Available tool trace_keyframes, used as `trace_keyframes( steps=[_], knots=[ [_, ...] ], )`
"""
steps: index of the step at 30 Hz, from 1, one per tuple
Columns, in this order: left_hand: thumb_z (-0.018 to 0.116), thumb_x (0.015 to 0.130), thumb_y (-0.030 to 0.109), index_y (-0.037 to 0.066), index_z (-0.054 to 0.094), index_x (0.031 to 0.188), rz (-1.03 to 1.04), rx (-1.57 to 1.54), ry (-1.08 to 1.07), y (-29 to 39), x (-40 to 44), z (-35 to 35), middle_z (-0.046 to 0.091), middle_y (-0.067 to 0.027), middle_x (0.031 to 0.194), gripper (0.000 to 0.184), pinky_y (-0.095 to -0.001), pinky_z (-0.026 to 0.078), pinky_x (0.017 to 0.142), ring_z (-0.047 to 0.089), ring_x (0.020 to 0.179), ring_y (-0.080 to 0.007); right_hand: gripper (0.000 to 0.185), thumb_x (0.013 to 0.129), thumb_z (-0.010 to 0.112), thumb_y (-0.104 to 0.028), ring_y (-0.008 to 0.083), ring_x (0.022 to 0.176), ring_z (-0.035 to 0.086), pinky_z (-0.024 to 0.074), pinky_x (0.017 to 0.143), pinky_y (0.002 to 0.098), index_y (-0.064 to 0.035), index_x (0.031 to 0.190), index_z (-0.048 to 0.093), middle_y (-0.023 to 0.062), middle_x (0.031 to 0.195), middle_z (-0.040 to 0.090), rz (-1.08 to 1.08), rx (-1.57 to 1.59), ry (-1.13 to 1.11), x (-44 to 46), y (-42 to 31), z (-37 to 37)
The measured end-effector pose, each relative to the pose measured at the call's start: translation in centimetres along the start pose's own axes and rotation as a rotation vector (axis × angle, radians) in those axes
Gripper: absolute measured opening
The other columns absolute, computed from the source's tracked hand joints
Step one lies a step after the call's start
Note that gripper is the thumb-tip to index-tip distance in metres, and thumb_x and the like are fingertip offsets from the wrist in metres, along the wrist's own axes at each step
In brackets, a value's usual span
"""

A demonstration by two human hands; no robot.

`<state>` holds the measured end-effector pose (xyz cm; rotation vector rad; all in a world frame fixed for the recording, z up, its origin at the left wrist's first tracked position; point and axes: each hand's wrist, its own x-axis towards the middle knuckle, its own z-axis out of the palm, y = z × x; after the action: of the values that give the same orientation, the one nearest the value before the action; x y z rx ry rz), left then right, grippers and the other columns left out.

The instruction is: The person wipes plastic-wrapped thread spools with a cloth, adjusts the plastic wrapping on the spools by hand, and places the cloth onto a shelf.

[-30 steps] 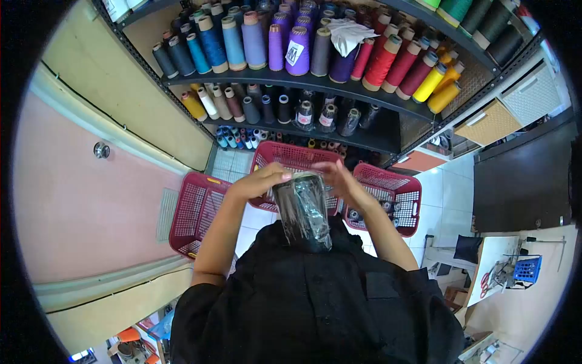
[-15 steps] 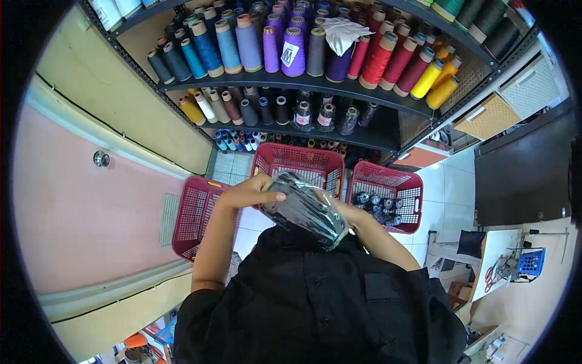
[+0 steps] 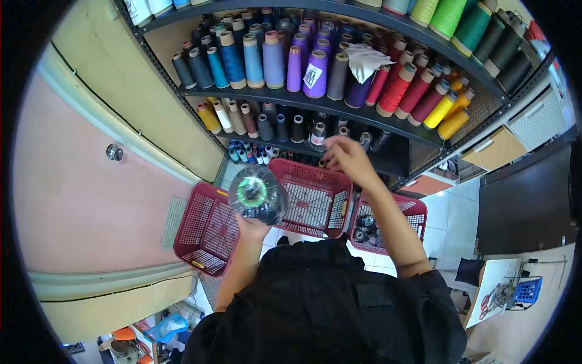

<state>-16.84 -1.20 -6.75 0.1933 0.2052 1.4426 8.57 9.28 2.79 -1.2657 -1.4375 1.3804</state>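
Observation:
My left hand (image 3: 253,228) grips a black thread cone (image 3: 258,195) wrapped in clear plastic, its end with a pale green ring facing the camera. It is held over the left edge of the middle red basket. My right hand (image 3: 347,156) is raised in front of the shelf's lower level, fingers partly curled, beside wrapped dark cones (image 3: 316,134). Whether its fingertips touch or hold anything is too small to tell.
Red baskets stand on the floor: one at left (image 3: 206,227), one in the middle (image 3: 309,194), one at right (image 3: 418,212) holding wrapped dark cones (image 3: 367,233). Above them a black shelf (image 3: 267,94) carries coloured cones. A door (image 3: 109,200) is at left.
The wrapped cone has moved left and turned, now in my left hand alone. My right hand has let go of it and moved up toward the shelf. The view has shifted.

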Motion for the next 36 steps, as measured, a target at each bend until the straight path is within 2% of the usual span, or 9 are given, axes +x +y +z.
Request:
trace_keyframes(
  steps=[3,5,9,16,19,21,23,28,36],
  knots=[
    [0.052,0.088,0.044,0.013,0.053,0.124,-0.035,-0.2,0.012,0.7,0.0,1.0,0.055,-0.0088,0.127,0.048,-0.0484,0.033,0.106,0.05,0.119,-0.03,0.02,0.09,0.055,-0.011,0.0109,0.073,0.06,0.0465,0.062,0.0235,-0.0007,0.106,0.06,0.0051,0.088,0.063,-0.391,-0.338,0.281,3.7,-2.8,-1.7],
    [0.052,0.087,0.044,0.012,0.055,0.123,-0.037,-0.3,0.036,1.3,-0.4,0.3,0.056,-0.0095,0.125,0.047,-0.0485,0.033,0.107,0.05,0.119,-0.0301,0.026,0.082,0.059,-0.011,0.0329,0.093,0.056,0.0437,0.084,0.0399,-0.0012,0.106,0.059,0.0166,0.096,0.058,-0.785,-0.75,0.486,6.1,-5.0,-3.5],
    [0.051,0.088,0.044,0.012,0.052,0.125,0.041,-0.15,0.032,1.4,-0.9,2.4,0.056,-0.0102,0.124,0.049,-0.0482,0.036,0.104,0.05,0.117,-0.0292,0.051,0.078,0.066,-0.022,0.0422,0.117,0.039,0.0328,0.098,0.0505,-0.0082,0.124,0.048,0.0235,0.126,0.044,-0.893,-1.111,0.682,10.2,-7.8,-6.5],
    [0.045,0.082,0.06,0.011,0.04,0.137,0.019,0.037,0.223,1.5,-2.4,3.0,0.044,-0.0138,0.137,0.074,-0.0521,0.035,0.103,0.043,0.124,-0.0343,0.067,0.077,0.063,-0.042,0.0412,0.133,0.025,0.0179,0.106,0.0598,-0.0141,0.134,0.043,0.0236,0.14,0.033,-0.666,-1.443,0.752,17.2,-7.0,-10.6],
    [0.047,0.081,0.058,0.006,0.038,0.137,-0.015,0.021,0.188,1.3,-2.9,2.4,0.042,-0.0154,0.138,0.077,-0.0512,0.032,0.105,0.042,0.125,-0.0345,0.07,0.075,0.065,-0.043,0.0411,0.131,0.029,0.0197,0.105,0.0594,-0.0149,0.135,0.043,0.0225,0.137,0.038,-0.483,-1.503,0.703,20.0,-6.1,-12.9],
    [0.048,0.08,0.057,0.003,0.037,0.137,-0.037,0.01,0.161,1.2,-3.3,2.0,0.041,-0.0168,0.139,0.079,-0.05,0.03,0.106,0.041,0.126,-0.0344,0.068,0.074,0.065,-0.042,0.0398,0.124,0.038,0.0238,0.103,0.0587,-0.015,0.133,0.044,0.0207,0.129,0.046,-0.555,-1.506,0.721,21.1,-5.2,-14.1],
    [0.051,0.079,0.05,0.002,0.037,0.137,-0.053,0.028,0.125,0.8,-3.4,1.8,0.042,-0.0183,0.138,0.076,-0.0474,0.031,0.106,0.042,0.125,-0.0343,0.066,0.073,0.066,-0.041,0.0371,0.115,0.046,0.0368,0.096,0.0548,-0.0149,0.13,0.046,0.0203,0.12,0.05,-0.35,-1.465,0.554,21.9,-4.8,-15.0],
    [0.051,0.077,0.037,0.001,0.038,0.135,-0.116,0.042,0.196,0.0,-3.4,0.8,0.045,-0.0191,0.135,0.069,-0.0472,0.033,0.105,0.045,0.123,-0.0348,0.054,0.074,0.068,-0.021,0.0394,0.102,0.053,0.0434,0.086,0.0478,-0.0103,0.123,0.049,0.019,0.111,0.052,-0.636,-1.274,0.65,22.2,-3.8,-15.0],
    [0.046,0.079,0.042,0.006,0.037,0.137,-0.157,0.031,0.111,0.0,-2.8,3.4,0.043,-0.0179,0.137,0.069,-0.0508,0.035,0.104,0.044,0.124,-0.0352,0.041,0.079,0.064,-0.013,0.0411,0.099,0.052,0.0438,0.086,0.0462,-0.0045,0.117,0.05,0.022,0.109,0.049,-0.762,-0.953,0.868,20.2,-5.5,-12.9]
  ],
)
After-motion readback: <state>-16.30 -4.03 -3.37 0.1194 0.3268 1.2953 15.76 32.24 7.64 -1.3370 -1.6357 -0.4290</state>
